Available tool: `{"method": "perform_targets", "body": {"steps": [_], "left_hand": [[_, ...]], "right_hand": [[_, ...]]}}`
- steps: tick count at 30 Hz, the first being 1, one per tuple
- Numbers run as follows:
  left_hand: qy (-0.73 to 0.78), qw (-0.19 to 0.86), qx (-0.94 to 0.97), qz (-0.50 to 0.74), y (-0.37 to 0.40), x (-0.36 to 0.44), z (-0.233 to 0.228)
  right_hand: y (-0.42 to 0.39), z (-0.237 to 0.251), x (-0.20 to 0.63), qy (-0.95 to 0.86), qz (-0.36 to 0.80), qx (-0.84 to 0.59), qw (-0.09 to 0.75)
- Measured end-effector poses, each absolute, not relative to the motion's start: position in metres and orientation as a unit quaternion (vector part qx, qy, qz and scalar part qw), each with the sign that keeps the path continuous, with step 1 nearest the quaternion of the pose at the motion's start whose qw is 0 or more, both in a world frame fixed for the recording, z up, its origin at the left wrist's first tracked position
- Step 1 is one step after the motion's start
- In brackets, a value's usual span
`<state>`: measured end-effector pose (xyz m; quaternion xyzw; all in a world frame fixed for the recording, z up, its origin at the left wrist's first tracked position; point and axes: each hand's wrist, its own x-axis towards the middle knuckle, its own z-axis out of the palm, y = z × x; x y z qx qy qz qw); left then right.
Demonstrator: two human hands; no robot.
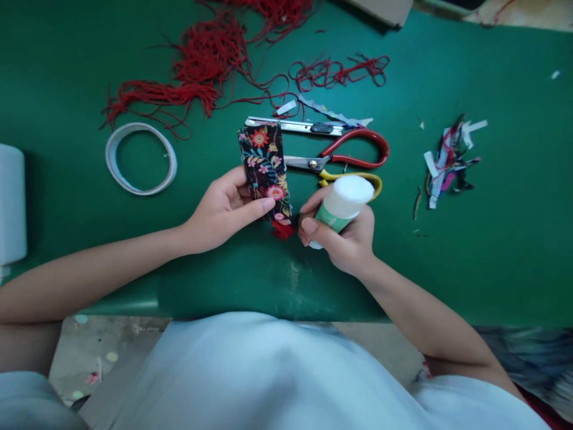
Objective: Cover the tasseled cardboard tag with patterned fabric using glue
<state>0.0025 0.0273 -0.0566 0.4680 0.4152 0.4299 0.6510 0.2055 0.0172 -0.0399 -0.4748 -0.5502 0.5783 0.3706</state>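
My left hand (224, 209) grips a small rectangular piece of black floral fabric (264, 170), with the thumb on its face and the fingers behind. A bit of red tassel (282, 230) pokes out below its lower edge. In my right hand (347, 236), the fingers wrap round a white glue bottle with a green label (342, 203), tilted with its flat white end up; its lower end is mostly hidden. Just beyond the hands lie scissors (353, 154) with red and yellow handles and a box cutter (308, 127), both partly covered by the fabric.
Red cords (210, 54) lie in a tangled heap at the back, with a smaller bunch (340, 71) beside it. A roll of tape (141, 159) is at left, near a white container (11, 203). Fabric scraps (450, 161) are piled at right on the green table (492, 257).
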Motion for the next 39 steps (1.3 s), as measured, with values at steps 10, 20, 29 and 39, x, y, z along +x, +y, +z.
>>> {"method": "perform_targets", "body": {"steps": [10,20,29,39], "left_hand": [[0.429,0.626,0.504,0.411,0.028,0.004,-0.047],[0.423,0.647,0.506,0.383,0.029,0.002,-0.046],[0.398,0.648,0.552,0.342,0.029,0.002,-0.043],[0.402,0.645,0.515,0.396,0.029,0.0,-0.046]], "right_hand": [[0.017,-0.035,0.208,-0.757,0.263,-0.491,0.34],[0.02,-0.034,0.205,-0.691,0.323,-0.556,0.331],[0.02,-0.031,0.201,-0.642,0.469,-0.506,0.334],[0.025,-0.03,0.208,-0.648,0.465,-0.509,0.324]]}}
